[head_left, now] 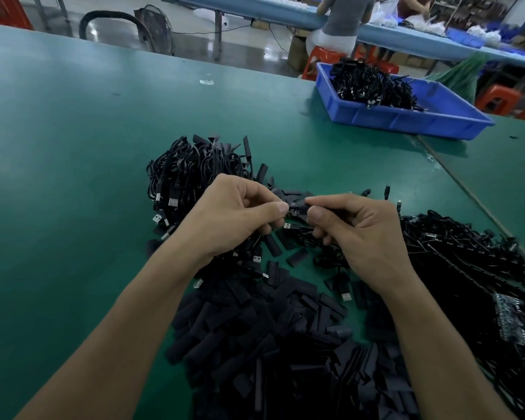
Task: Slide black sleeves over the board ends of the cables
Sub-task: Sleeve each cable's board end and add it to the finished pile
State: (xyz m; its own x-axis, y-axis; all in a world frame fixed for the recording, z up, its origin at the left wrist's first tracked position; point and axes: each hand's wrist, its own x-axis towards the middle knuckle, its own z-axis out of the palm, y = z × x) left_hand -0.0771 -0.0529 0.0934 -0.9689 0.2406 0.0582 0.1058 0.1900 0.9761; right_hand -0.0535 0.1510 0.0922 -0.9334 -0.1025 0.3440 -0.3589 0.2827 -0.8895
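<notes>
My left hand (237, 216) and my right hand (358, 234) meet above the green table (73, 147). Between their fingertips is one small cable end (294, 207); the left thumb and forefinger pinch it, and the right fingers grip a black sleeve (311, 204) at it. Whether the sleeve is on the board end is hidden by the fingers. A USB plug (289, 226) hangs just below. A big heap of loose black sleeves (270, 334) lies close to me. One cable bundle (191, 174) sits behind my left hand, and another cable pile (461, 256) with small boards is at my right.
A blue plastic bin (406, 116) holding black cables stands at the far right of the table. Beyond the table edge a person sits on a red stool (322, 60) at another bench, and a floor fan (155, 25) stands at the back left.
</notes>
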